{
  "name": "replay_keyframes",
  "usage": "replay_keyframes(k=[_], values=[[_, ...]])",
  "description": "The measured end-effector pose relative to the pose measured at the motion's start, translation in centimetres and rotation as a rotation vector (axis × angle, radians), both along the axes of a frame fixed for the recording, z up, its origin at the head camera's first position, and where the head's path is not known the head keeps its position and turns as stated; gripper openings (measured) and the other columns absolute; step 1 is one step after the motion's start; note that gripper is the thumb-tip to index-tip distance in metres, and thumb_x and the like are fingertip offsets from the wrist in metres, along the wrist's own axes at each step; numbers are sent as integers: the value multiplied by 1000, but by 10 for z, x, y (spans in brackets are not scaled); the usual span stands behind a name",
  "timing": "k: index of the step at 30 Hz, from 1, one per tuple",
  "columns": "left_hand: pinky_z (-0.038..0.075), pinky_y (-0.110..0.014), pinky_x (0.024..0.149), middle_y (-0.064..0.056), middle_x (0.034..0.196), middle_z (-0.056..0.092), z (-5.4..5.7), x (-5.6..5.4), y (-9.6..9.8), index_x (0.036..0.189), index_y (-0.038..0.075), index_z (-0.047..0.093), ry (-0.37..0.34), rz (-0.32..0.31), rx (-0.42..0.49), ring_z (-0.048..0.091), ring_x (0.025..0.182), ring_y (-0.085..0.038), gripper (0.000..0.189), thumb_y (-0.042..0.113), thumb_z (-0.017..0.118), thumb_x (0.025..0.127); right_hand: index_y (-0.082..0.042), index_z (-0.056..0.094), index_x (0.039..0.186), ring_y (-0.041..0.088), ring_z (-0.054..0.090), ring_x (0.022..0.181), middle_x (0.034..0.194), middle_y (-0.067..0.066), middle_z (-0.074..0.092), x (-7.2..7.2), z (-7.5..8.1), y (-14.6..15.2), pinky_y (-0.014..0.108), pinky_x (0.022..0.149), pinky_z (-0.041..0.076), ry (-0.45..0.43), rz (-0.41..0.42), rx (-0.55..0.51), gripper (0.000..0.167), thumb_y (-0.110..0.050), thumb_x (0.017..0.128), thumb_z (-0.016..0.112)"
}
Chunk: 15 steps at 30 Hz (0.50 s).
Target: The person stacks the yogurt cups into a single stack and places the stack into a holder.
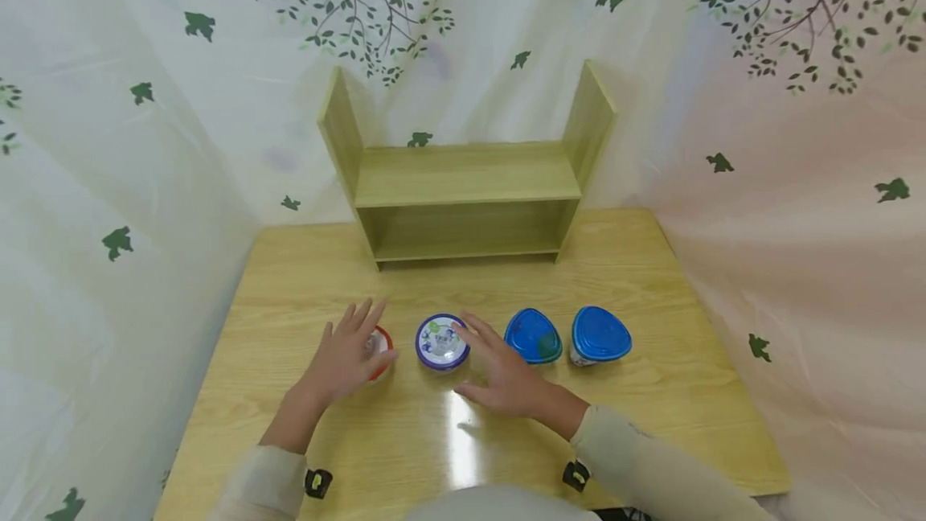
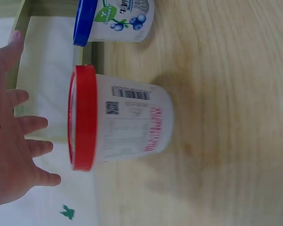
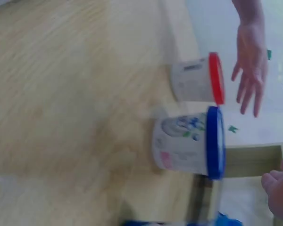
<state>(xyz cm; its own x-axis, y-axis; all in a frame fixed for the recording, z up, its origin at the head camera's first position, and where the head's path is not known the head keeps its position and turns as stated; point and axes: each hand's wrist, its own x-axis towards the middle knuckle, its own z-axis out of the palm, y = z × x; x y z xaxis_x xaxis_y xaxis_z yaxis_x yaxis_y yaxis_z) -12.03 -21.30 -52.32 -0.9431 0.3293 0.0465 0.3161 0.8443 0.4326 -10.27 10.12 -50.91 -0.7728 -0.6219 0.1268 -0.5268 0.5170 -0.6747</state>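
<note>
Red-lidded white round tub (image 2: 132, 122), blue-lidded white round tub (image 1: 438, 342) | left hand (image 1: 343, 360), right hand (image 1: 502, 374) are hovering nearby, fingers apart, empty | cupping sides evenly is likely favouring steadiness

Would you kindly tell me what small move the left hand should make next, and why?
I would probably lower the left hand toward the red-lidded tub, since it hovers above the lid with fingers spread, and the left wrist view shows a gap between them.
</note>
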Motion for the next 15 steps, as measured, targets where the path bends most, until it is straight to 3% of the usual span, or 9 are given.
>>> replay_keyframes(k=[4,8,15], values=[[18,-80,106,-24,159,32,-10,10,-4,159,10,30,-13,69,76,23,145,-52,87,48,70,92,-14,26,160,32,27,149,168,1,9,-4,-19,-14,53,109,41,-59,-30,9,91,-37,89,78],[19,-76,109,-26,161,26,-20,18,-9,160,8,24,-74,144,146,19,146,-53,95,43,76,88,-18,23,161,37,31,146,168,5,8,-12,-35,-26,54,106,44,-127,-78,2,96,-43,87,78],[22,-68,113,-26,164,13,-32,21,-10,163,12,11,-144,208,287,16,147,-50,112,33,85,82,-25,15,162,39,29,147,168,7,8,-21,-59,-40,57,110,39,-260,-228,-32,108,-39,82,85]])
